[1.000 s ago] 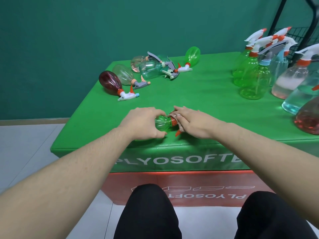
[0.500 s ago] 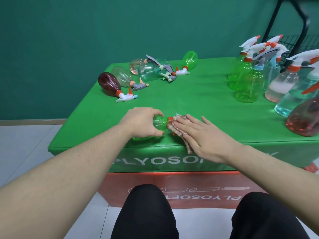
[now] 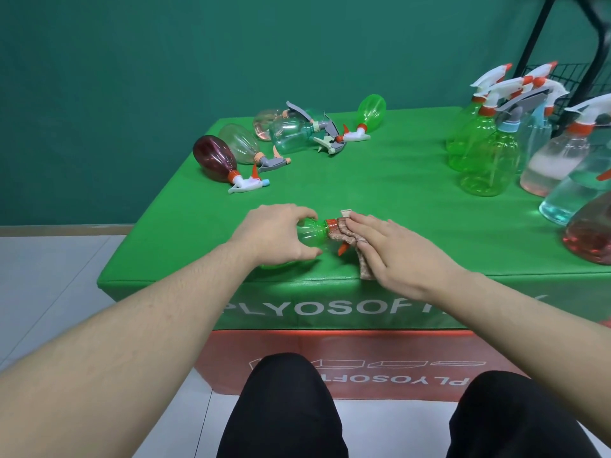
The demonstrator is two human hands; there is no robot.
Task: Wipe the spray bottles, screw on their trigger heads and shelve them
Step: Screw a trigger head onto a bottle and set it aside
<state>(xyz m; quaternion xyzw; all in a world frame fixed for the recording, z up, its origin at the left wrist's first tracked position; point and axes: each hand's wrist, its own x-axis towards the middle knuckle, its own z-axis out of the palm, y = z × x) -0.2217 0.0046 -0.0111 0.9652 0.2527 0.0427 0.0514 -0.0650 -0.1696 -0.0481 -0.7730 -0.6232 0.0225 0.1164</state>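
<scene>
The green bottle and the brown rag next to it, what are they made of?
The green bottle under the left hand looks like clear-tinted glossy plastic: light passes through it and its ribs shine. The brown rag under the right hand seems to be soft woven cloth, matte, speckled and folded; the exact fibre can't be told.

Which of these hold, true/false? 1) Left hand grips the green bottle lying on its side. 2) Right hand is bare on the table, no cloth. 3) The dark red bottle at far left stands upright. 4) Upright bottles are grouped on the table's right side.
1) True: the left hand grips the green bottle, which lies on its side.
2) False: the right hand presses a brownish cloth onto the bottle's trigger end.
3) False: the dark red bottle lies on its side.
4) True: the upright bottles stand together at the right of the table.
</scene>
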